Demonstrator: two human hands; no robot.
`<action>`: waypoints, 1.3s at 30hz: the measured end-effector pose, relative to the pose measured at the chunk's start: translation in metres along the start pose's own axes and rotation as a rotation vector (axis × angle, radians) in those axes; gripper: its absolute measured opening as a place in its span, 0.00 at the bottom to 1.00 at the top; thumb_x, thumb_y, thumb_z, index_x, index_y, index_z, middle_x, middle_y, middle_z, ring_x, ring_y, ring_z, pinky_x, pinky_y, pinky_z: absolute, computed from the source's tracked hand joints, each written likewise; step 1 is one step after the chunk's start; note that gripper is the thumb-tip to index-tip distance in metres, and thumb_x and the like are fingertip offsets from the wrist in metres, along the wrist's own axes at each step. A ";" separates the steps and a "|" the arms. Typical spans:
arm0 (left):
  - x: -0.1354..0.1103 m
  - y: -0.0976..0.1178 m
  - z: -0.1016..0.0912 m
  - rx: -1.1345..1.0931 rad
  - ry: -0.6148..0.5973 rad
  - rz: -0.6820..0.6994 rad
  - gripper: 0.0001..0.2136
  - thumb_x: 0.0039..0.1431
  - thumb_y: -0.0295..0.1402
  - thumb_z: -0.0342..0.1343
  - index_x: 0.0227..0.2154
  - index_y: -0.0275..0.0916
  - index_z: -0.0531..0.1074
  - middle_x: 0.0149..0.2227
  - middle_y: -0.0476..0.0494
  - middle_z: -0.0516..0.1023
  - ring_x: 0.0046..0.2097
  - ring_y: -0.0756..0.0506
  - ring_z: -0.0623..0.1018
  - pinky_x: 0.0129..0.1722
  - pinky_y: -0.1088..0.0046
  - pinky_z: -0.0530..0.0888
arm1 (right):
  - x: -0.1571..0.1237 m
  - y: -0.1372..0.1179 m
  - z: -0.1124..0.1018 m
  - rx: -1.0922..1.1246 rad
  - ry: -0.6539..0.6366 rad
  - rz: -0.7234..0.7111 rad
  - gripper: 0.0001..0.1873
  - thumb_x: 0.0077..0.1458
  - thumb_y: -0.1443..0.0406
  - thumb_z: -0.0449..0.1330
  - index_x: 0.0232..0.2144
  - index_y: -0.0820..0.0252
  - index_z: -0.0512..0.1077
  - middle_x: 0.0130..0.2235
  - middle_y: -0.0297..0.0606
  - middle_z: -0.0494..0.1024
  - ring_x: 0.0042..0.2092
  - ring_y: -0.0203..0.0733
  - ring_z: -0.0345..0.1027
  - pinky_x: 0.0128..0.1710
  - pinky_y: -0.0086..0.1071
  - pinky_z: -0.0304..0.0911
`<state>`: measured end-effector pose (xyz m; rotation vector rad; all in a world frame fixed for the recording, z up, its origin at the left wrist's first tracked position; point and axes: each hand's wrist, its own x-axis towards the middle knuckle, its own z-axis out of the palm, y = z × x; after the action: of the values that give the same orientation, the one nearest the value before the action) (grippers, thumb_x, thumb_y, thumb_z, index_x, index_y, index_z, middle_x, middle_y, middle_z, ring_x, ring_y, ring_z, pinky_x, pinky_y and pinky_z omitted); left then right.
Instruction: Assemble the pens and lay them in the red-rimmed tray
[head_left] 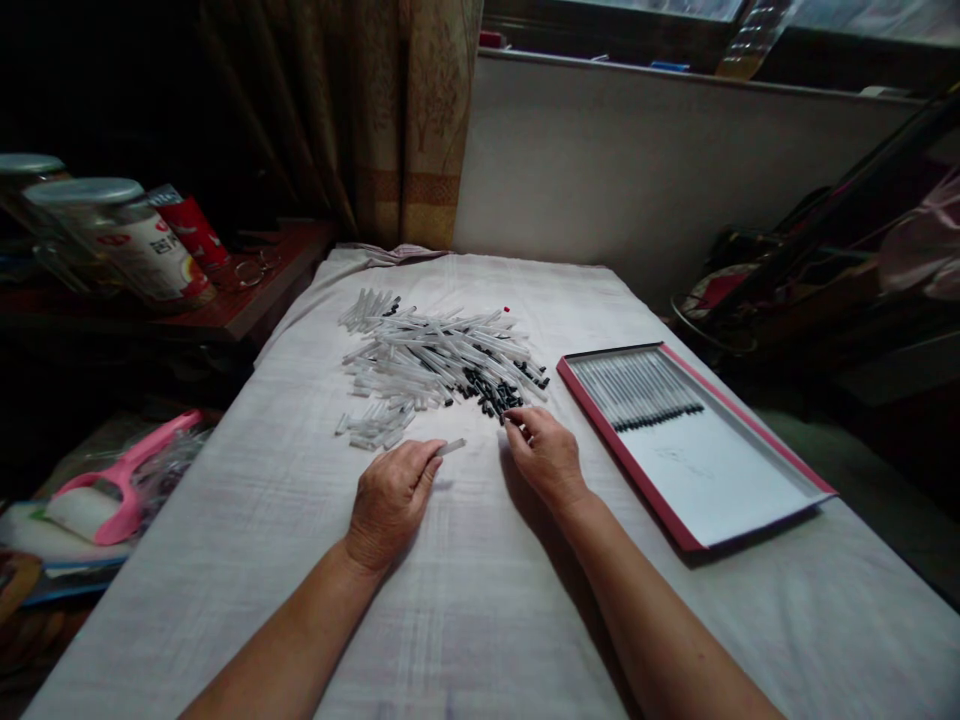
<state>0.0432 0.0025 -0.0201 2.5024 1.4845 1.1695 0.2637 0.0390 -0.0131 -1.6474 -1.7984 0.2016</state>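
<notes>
Between the thumb and fingers of my left hand (394, 495) is a short translucent pen cap (452, 447), pointing right. My right hand (546, 452) has its fingertips pinched at the near edge of a cluster of small black pen parts (484, 390); whatever they grip is too small to make out. Behind both hands spreads a pile of clear pen barrels (427, 350), many with black ends. A smaller group of translucent caps (379, 424) lies just beyond my left hand. To the right, a shallow pink-edged box (720, 490) holds a row of black-ended pens (637, 385).
A pale cloth covers the table (450, 620). A small red piece (507, 309) lies behind the pile. Lidded jars (124, 240) and glasses (257, 268) stand on a wooden cabinet at left. Below it is a pink-handled tool (124, 480). A curtain (405, 120) hangs behind.
</notes>
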 end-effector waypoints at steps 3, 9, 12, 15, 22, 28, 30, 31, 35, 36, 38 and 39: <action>0.000 0.000 0.001 -0.009 -0.014 0.004 0.11 0.68 0.35 0.47 0.45 0.39 0.73 0.39 0.42 0.81 0.38 0.45 0.80 0.40 0.68 0.76 | 0.009 0.007 0.000 -0.205 -0.074 -0.007 0.11 0.56 0.63 0.58 0.40 0.54 0.79 0.38 0.40 0.79 0.33 0.40 0.71 0.32 0.32 0.64; -0.001 0.000 0.002 -0.027 -0.043 0.005 0.11 0.68 0.35 0.48 0.45 0.38 0.73 0.39 0.41 0.81 0.38 0.45 0.80 0.40 0.67 0.76 | 0.011 0.007 0.007 -0.296 -0.133 -0.016 0.10 0.57 0.62 0.59 0.39 0.54 0.78 0.38 0.40 0.78 0.35 0.42 0.71 0.32 0.32 0.61; 0.000 0.000 0.002 -0.033 -0.053 0.009 0.11 0.68 0.35 0.48 0.45 0.37 0.73 0.39 0.41 0.81 0.38 0.45 0.80 0.40 0.67 0.76 | 0.009 0.010 0.006 -0.229 -0.117 -0.019 0.09 0.57 0.65 0.56 0.38 0.58 0.76 0.38 0.42 0.78 0.37 0.43 0.71 0.35 0.33 0.62; 0.000 0.000 0.002 -0.035 -0.054 0.015 0.11 0.68 0.34 0.48 0.44 0.38 0.73 0.38 0.42 0.81 0.37 0.45 0.80 0.40 0.68 0.76 | 0.005 0.016 0.004 -0.043 -0.073 0.028 0.09 0.53 0.67 0.56 0.36 0.59 0.75 0.36 0.41 0.78 0.35 0.42 0.70 0.37 0.34 0.63; 0.001 0.004 -0.001 -0.030 -0.074 0.048 0.11 0.68 0.34 0.48 0.45 0.38 0.73 0.38 0.42 0.81 0.37 0.45 0.80 0.39 0.68 0.75 | -0.014 0.006 -0.004 0.820 -0.116 0.331 0.17 0.47 0.58 0.62 0.39 0.60 0.76 0.35 0.40 0.81 0.32 0.38 0.71 0.32 0.32 0.66; 0.002 0.008 -0.003 -0.030 -0.100 0.075 0.11 0.67 0.33 0.48 0.46 0.38 0.72 0.38 0.42 0.81 0.37 0.45 0.79 0.38 0.68 0.75 | -0.025 -0.016 -0.014 1.218 -0.218 0.622 0.15 0.39 0.60 0.71 0.32 0.59 0.77 0.32 0.38 0.80 0.27 0.33 0.66 0.19 0.23 0.55; 0.002 0.009 -0.003 -0.034 -0.099 0.085 0.11 0.67 0.33 0.48 0.46 0.38 0.72 0.37 0.42 0.81 0.37 0.45 0.79 0.37 0.69 0.74 | -0.025 -0.020 -0.014 1.338 -0.244 0.717 0.15 0.36 0.61 0.72 0.29 0.60 0.77 0.29 0.36 0.78 0.25 0.31 0.63 0.18 0.22 0.52; 0.002 0.010 -0.003 -0.037 -0.093 0.090 0.11 0.67 0.32 0.48 0.46 0.38 0.72 0.37 0.42 0.81 0.37 0.45 0.79 0.37 0.69 0.74 | -0.026 -0.022 -0.014 1.386 -0.263 0.763 0.15 0.35 0.62 0.72 0.29 0.60 0.77 0.28 0.35 0.77 0.24 0.30 0.62 0.19 0.22 0.52; 0.003 0.013 -0.005 -0.047 -0.078 0.096 0.11 0.67 0.31 0.49 0.47 0.37 0.72 0.39 0.41 0.81 0.38 0.45 0.79 0.38 0.69 0.74 | -0.026 -0.026 -0.012 1.466 -0.333 0.850 0.16 0.33 0.65 0.73 0.29 0.61 0.77 0.26 0.34 0.77 0.22 0.28 0.59 0.18 0.21 0.50; 0.003 0.014 -0.005 -0.049 -0.078 0.096 0.11 0.67 0.31 0.49 0.47 0.37 0.72 0.39 0.41 0.81 0.38 0.45 0.79 0.38 0.70 0.74 | -0.026 -0.027 -0.011 1.459 -0.343 0.848 0.15 0.33 0.65 0.72 0.29 0.61 0.77 0.26 0.35 0.77 0.22 0.28 0.59 0.18 0.21 0.50; 0.003 0.014 -0.006 -0.053 -0.085 0.092 0.11 0.67 0.31 0.50 0.48 0.37 0.72 0.39 0.41 0.81 0.38 0.45 0.79 0.38 0.70 0.74 | -0.027 -0.028 -0.011 1.432 -0.359 0.820 0.14 0.34 0.65 0.72 0.29 0.61 0.77 0.26 0.35 0.77 0.22 0.28 0.59 0.19 0.21 0.50; 0.003 0.014 -0.006 -0.056 -0.089 0.087 0.11 0.66 0.31 0.50 0.48 0.37 0.72 0.38 0.42 0.81 0.38 0.45 0.79 0.38 0.70 0.74 | -0.027 -0.029 -0.010 1.415 -0.367 0.799 0.14 0.34 0.65 0.72 0.28 0.61 0.77 0.26 0.35 0.77 0.22 0.28 0.59 0.19 0.21 0.49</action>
<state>0.0511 -0.0050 -0.0092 2.5688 1.3167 1.0786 0.2447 0.0051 0.0001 -1.0819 -0.6011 1.7280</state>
